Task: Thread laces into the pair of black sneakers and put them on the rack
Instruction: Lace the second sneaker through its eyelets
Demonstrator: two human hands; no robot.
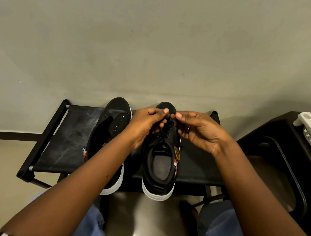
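Both hands meet over the right sneaker (161, 157): the left hand (146, 124) and right hand (199, 132) each pinch the black lace (167, 126) near its toe, at twelve o'clock. The left sneaker (111, 132), unlaced, sits at nine o'clock on the rack (68, 137).

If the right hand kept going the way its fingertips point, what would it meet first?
The right hand points leftward, pinching the black lace over the right sneaker. It would likely meet the left hand first; their fingertips look almost touching, though depth is unclear.
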